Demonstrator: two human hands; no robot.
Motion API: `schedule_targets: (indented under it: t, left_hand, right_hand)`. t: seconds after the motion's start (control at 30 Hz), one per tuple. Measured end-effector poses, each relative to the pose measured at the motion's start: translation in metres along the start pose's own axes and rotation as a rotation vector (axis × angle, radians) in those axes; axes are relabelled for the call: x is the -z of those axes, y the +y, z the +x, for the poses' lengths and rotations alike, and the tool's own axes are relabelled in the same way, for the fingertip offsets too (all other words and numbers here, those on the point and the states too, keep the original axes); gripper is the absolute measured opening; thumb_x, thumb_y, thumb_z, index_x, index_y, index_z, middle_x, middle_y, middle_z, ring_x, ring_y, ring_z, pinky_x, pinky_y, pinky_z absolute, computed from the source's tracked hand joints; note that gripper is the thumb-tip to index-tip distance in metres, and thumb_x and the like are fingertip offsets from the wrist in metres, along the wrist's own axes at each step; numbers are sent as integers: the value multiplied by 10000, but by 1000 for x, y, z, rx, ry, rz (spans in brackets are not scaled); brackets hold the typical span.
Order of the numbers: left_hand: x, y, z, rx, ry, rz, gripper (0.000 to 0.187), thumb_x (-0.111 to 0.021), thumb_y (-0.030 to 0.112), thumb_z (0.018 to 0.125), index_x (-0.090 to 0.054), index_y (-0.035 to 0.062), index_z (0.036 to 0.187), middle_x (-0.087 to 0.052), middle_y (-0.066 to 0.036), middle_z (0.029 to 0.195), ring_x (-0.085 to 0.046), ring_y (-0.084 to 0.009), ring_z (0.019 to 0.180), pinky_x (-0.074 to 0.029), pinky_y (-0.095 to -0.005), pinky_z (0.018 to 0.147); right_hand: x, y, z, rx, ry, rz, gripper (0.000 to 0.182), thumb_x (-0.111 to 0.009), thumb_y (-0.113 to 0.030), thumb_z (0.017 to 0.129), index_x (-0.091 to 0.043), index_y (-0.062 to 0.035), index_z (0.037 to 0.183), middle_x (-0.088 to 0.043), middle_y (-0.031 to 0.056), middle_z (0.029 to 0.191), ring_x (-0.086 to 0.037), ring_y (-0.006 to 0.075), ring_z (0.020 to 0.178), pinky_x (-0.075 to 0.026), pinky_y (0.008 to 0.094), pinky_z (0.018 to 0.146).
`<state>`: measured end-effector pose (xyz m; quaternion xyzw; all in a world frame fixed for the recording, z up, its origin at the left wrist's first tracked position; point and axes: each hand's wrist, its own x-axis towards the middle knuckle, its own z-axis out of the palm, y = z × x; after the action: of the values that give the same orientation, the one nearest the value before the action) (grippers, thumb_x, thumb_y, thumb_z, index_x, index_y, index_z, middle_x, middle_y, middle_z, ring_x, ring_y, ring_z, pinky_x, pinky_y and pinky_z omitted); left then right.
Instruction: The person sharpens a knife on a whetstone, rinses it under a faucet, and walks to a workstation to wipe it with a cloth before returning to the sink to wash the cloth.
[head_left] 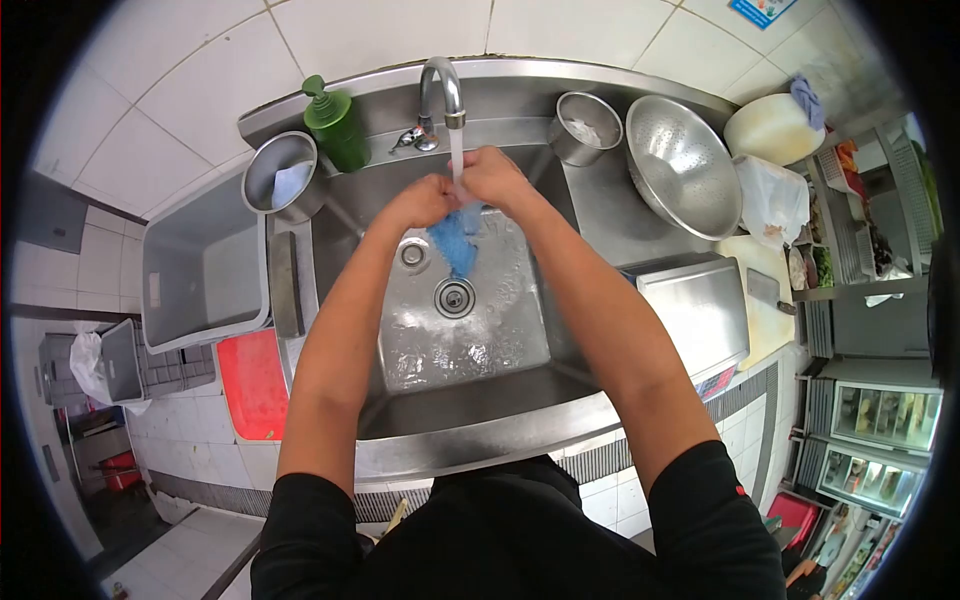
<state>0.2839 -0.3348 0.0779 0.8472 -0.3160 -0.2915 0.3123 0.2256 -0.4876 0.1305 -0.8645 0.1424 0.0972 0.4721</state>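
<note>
Water runs from the curved faucet (442, 92) into the steel sink (465, 350). Under the stream, my left hand (425, 200) and my right hand (493, 178) are close together, fingers closed on a blue cloth (455, 245). The cloth hangs down from between them toward the drain (454, 298), wet and partly bunched. My fingertips are partly hidden by the water and by the backs of my hands.
Left of the sink are a green pump bottle (338, 130), a steel pot (285, 178), a grey bin (205, 265) and a red board (252, 385). On the right are a small steel pot (586, 128), a colander (684, 167) and a steel scale (693, 310).
</note>
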Motion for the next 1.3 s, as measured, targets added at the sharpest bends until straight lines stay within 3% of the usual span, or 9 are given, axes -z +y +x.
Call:
schedule_targets:
  t: [0.23,0.4,0.7,0.8,0.93,1.0,1.1,1.23,1.3]
  left_hand:
    - [37,0,-29,-22,-11,-572,232,-670,257,898,-731,83,1039,-692,-33,861,-613,-111,777,-509,-270,656]
    - [30,-52,-6,397,594,-772,314,-570,249,961,-638,53,1198,-650,-114,1135,-619,-210,953,-557,-359,768]
    - [31,-88,68,339,484,-1757,423,-528,172,956,-422,40,1344,-482,-187,1342,-489,-377,1221,-494,-592,963]
    - [25,-76,46,81,500,-1613,448,-534,118,944,-417,76,1375,-402,-186,1451,-429,-371,1292,-473,-604,983]
    - [-3,-60,-1,226,293,-1031,487,-596,109,927,-442,112,1389,-472,-155,1422,-486,-315,1260,-478,-575,982]
    - [-35,-38,-14,153,-33,-646,585,-673,197,910,-394,112,1417,-482,-97,1421,-524,-258,1201,-532,-529,934]
    - [-59,-36,13,98,257,-976,519,-691,50,842,-484,88,1316,-663,-78,1093,-644,-182,1005,-597,-356,742]
    - [-43,24,-14,-21,311,-944,453,-654,-5,832,-525,65,1261,-642,-114,1101,-649,-169,955,-604,-318,664]
    - [-47,42,-27,-69,269,-1131,463,-635,-19,833,-520,50,1276,-616,-144,1143,-650,-187,968,-610,-384,725]
  right_hand:
    - [-18,19,4,-70,-399,95,314,-677,-230,859,-685,-43,1111,-690,106,890,-687,170,821,-562,331,691]
    - [-25,-5,-3,195,-105,-678,385,-581,-385,942,-654,-63,1139,-691,208,1042,-684,375,960,-560,452,812]
    - [-23,-5,0,281,1,-613,336,-524,-158,878,-661,-125,1183,-679,209,1070,-645,410,1012,-522,475,890]
    - [-12,-20,-10,269,-9,-602,346,-528,-133,862,-678,-154,1173,-678,202,1060,-633,418,1008,-516,471,892]
    - [-7,-9,5,340,134,-522,289,-538,-145,879,-693,-103,1119,-711,184,993,-694,355,912,-555,418,817]
    - [-1,-7,2,262,52,125,248,-550,-167,900,-689,-52,1070,-716,135,921,-711,220,824,-568,328,722]
    - [13,8,-35,123,237,466,236,-546,-187,921,-680,-14,1010,-688,85,881,-674,108,790,-546,248,646]
    - [-6,91,-58,186,410,-204,411,-686,-180,814,-612,-70,1202,-700,196,1018,-681,397,961,-541,414,849]
    - [-18,98,-57,273,429,-229,537,-714,-159,795,-534,-98,1297,-677,210,1098,-645,394,1070,-515,421,894]
